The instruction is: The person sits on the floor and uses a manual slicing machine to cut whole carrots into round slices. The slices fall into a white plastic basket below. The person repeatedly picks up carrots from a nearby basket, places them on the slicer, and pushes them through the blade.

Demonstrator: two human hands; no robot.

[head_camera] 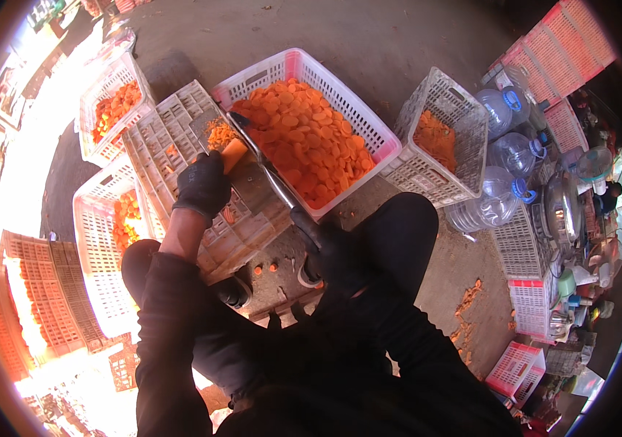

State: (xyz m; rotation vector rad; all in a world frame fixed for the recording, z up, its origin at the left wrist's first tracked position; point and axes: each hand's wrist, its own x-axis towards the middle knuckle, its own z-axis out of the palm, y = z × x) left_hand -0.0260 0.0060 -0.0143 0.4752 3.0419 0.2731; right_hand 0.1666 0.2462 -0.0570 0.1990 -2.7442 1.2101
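My left hand (204,183), in a black glove, grips a thick piece of carrot (233,154) on the board of an upturned plastic crate (160,131). Small carrot bits (220,133) lie beyond its far end. My right hand (341,254), also gloved, is closed around the dark handle of a long metal lever knife (273,179). Its blade slants along the crate's right side, just right of the carrot. Beside it stands a white and pink plastic crate (348,101) with a heap of round carrot slices (311,136).
Two crates of carrot pieces (144,82) (89,240) stand on the left. At right, a grey crate (436,87) holds orange scraps, near large clear plastic bottles (499,188). Carrot scraps (466,311) litter the concrete floor. My knees flank the upturned crate.
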